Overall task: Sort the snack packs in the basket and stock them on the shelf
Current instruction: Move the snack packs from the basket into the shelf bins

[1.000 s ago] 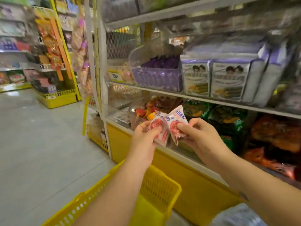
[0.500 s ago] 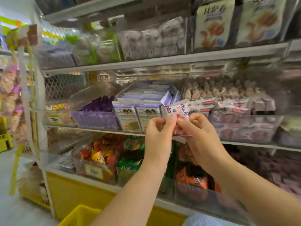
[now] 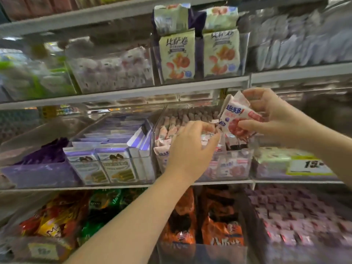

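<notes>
My right hand (image 3: 274, 115) grips small pink-and-white snack packs (image 3: 236, 115) just above the right end of a clear bin (image 3: 234, 164) on the middle shelf. That bin holds several rows of the same pink-and-white packs (image 3: 171, 130). My left hand (image 3: 190, 147) reaches into the bin from below, fingers curled down over the front rows. Its thumb and forefinger close on one pack (image 3: 207, 133), though motion blur hides the detail. The yellow basket is out of view.
Boxes of rolled wafers (image 3: 106, 166) and a purple bin (image 3: 38, 174) stand left of the clear bin. A yellow price tag (image 3: 308, 165) is on its right. The shelf above (image 3: 133, 92) carries pizza-roll bags (image 3: 177, 56). Orange bags (image 3: 221, 225) fill the shelf below.
The view has risen from the basket and floor to the shelves. My hands have parted: the right keeps the packs and has lifted to the right, while the left has dropped into the clear bin.
</notes>
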